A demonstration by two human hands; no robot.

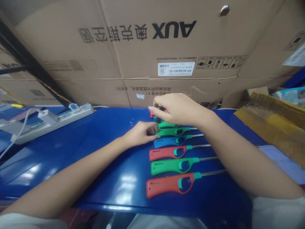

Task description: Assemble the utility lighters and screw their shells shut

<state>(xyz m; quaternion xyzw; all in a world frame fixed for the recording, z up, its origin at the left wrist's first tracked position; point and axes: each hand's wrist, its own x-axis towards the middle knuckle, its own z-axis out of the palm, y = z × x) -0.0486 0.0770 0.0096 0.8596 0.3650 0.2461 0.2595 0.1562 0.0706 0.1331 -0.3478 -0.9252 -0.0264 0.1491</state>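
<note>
Bare forearms [59, 181] extend over a glossy blue bench [114, 165] toward moulded plastic utility lighters [166, 186] laid in a row; the right hand [175, 108] pinches a small dark-handled screwdriver [159, 117] upright, the left hand [139, 133] curling beside its tip, grip obscured.

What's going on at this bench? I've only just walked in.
A person is working bare-handed at a blue bench. Their right hand holds what looks like a small dark screwdriver at the end of a green lighter, with their left hand beside it. Other red, blue and green lighters lie side by side nearer the person.
</note>
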